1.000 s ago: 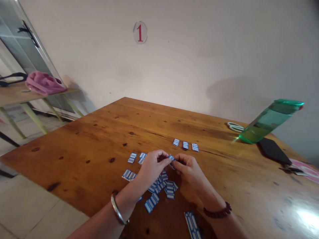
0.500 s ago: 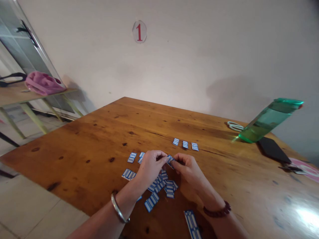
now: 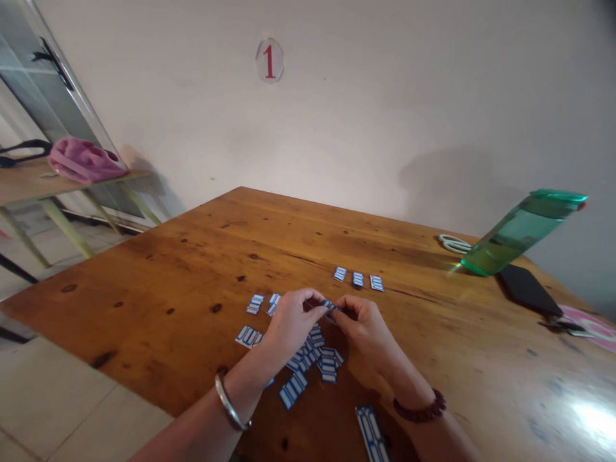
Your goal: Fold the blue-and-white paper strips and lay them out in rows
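Between the fingertips of both hands is a small label sheet [image 3: 331,306], white with blue borders, seen tilted almost edge-on. My left hand [image 3: 294,324], with a silver bangle at the wrist, pinches its left end. On its right end my right hand [image 3: 362,321] is closed, dark red beads around that wrist. Below them lies a loose pile of similar label pieces [image 3: 308,356], partly covered by my left hand and forearm. Three more label pieces [image 3: 357,279] lie in a row beyond my hands. A longer label strip [image 3: 370,433] rests near my right forearm.
A green water bottle [image 3: 522,234] leans at the right of the wooden table [image 3: 192,256], beside a white cable [image 3: 453,243] and a black phone-like slab [image 3: 527,290]. Keys and a pink round item [image 3: 594,327] lie at the right edge. A pink bag [image 3: 86,160] sits on another table.
The label sheet in my fingers has tilted so its face shows less. Both hands have stayed in nearly the same place.
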A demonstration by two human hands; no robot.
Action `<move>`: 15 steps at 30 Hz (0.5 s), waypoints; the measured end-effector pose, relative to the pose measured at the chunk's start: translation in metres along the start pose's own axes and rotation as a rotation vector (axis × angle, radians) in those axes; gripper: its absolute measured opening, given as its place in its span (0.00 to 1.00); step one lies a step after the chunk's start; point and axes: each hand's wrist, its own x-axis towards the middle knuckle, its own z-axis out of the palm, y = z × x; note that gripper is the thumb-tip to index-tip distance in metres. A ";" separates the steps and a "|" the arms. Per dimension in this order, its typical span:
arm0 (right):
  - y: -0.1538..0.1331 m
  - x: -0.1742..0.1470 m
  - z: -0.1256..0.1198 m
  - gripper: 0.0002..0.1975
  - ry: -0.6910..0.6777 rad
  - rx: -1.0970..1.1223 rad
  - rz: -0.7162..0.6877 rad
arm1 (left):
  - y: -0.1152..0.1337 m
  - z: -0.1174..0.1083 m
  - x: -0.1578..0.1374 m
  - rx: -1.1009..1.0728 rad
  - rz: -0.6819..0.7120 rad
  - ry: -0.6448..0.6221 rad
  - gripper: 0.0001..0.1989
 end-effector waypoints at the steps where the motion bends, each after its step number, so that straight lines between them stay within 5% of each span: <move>1: 0.000 0.000 0.000 0.09 0.004 -0.032 -0.018 | -0.001 0.000 0.000 0.024 0.008 0.006 0.04; 7: 0.000 -0.001 0.001 0.06 0.012 -0.181 -0.090 | -0.007 0.000 0.002 0.193 0.049 0.000 0.06; 15: 0.012 0.001 0.002 0.07 0.042 -0.651 -0.197 | -0.013 0.004 0.000 0.588 0.105 -0.001 0.17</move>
